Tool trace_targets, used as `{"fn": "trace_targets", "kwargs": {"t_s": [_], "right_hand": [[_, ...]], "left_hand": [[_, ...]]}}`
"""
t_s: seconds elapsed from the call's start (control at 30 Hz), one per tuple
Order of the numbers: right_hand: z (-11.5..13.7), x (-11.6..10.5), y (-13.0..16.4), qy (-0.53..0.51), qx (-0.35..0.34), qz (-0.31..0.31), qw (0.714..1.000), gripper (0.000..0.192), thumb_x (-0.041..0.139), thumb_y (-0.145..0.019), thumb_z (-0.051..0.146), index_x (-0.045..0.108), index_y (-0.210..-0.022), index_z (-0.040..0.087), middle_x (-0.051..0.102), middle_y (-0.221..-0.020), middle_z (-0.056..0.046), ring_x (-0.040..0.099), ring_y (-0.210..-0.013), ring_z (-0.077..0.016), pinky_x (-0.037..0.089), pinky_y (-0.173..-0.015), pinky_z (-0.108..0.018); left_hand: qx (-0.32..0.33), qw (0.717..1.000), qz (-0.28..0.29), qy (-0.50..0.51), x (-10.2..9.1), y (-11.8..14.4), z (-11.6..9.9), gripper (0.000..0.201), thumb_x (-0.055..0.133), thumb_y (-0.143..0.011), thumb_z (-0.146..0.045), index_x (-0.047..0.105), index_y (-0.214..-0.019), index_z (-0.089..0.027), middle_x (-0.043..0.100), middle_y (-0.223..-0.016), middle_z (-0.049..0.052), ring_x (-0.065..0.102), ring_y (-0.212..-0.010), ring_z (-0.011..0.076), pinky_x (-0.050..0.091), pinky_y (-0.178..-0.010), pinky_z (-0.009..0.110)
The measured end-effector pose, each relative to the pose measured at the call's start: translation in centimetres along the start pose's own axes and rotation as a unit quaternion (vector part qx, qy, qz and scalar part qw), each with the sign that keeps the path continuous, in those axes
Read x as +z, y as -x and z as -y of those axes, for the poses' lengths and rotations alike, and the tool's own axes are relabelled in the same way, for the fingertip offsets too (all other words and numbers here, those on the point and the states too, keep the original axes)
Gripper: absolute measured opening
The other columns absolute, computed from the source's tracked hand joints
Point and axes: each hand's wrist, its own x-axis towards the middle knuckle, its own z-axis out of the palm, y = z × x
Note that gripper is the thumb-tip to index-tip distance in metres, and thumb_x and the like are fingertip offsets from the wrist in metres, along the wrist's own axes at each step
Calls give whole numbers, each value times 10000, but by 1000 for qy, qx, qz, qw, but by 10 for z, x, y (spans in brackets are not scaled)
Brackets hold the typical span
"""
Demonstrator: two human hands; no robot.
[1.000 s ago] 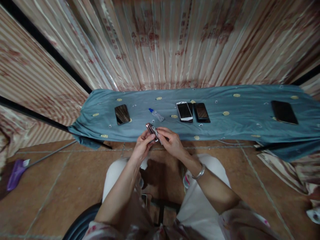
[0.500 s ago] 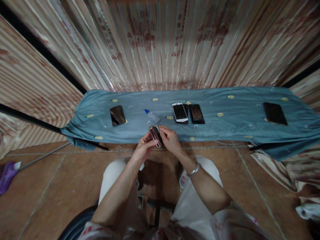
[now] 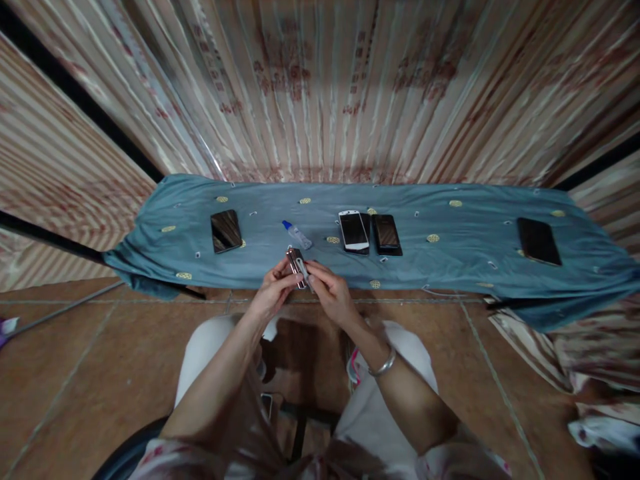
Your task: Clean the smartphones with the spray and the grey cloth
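Note:
My left hand (image 3: 275, 288) is closed on a small, shiny, brownish metallic case (image 3: 297, 264), tilted above the near edge of the cloth. My right hand (image 3: 329, 291) pinches a thin light-grey looped piece (image 3: 302, 265) against the case's right side. What that piece is, I cannot make out, and fingers cover its lower end. Just beyond the hands lies a small clear bottle with a blue pointed cap (image 3: 297, 234). Right of it are a white-framed phone (image 3: 354, 231) on top of a dark one, and a black phone (image 3: 387, 232) on another dark flat item.
A blue patterned cloth (image 3: 440, 260) covers the long narrow table. Another dark phone (image 3: 225, 231) lies at left, and a black flat device (image 3: 539, 241) at far right. Striped curtains (image 3: 310, 87) hang close behind. Dark poles (image 3: 75, 100) slant in at the sides.
A light-grey looped piece now shows at the case, pinched by my right hand. My right hand has shifted slightly lower and closer to the case. The whole view has moved a little.

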Motion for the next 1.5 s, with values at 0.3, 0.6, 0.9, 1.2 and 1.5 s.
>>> {"fn": "trace_targets", "kwargs": {"t_s": [0.3, 0.6, 0.9, 1.2, 1.5], "right_hand": [[-3, -11, -11, 67, 3, -53, 996, 392, 429, -987, 387, 642, -1287, 254, 639, -1328, -63, 553, -1262, -197, 394, -1116, -366], [10, -20, -6, 56, -38, -17, 998, 302, 477, -971, 342, 724, -1132, 278, 729, -1145, -37, 613, -1157, -194, 452, -1042, -376], [-12, -16, -17, -48, 98, -21, 994, 375, 571, -886, 523, 757, -1054, 244, 730, -1162, -46, 643, -1126, -233, 452, -1045, -403], [-34, 7, -10, -131, 200, -15, 971, 365, 594, -830, 526, 740, -930, 207, 740, -901, -8, 641, -880, -194, 489, -862, -320], [-39, 33, -1, -251, 301, -38, 919, 275, 684, -683, 421, 721, -831, 192, 729, -811, -19, 616, -731, -163, 485, -717, -283]], "left_hand": [[18, 993, 26, -117, 8, -4, 19, 761, 893, -436, -167, 688, -1168, -191, 718, -1068, 52, 639, -976, 218, 520, -835, 321], [25, 982, 41, -183, -4, -3, 23, 812, 885, -433, -167, 653, -1211, -184, 674, -1167, 81, 611, -1106, 256, 451, -1038, 464], [28, 983, 51, -176, -15, 5, 23, 1108, 914, -386, -173, 467, -1396, -262, 583, -1216, 81, 543, -1184, 264, 457, -1028, 469], [56, 989, 29, -136, -18, 8, 16, 1074, 914, -418, -205, 458, -1388, -268, 579, -1272, 91, 561, -1180, 255, 494, -974, 401], [112, 978, -19, -177, -30, 3, 13, 982, 901, -453, -279, 518, -1355, -209, 580, -1315, 121, 570, -1193, 278, 502, -978, 403]]}}
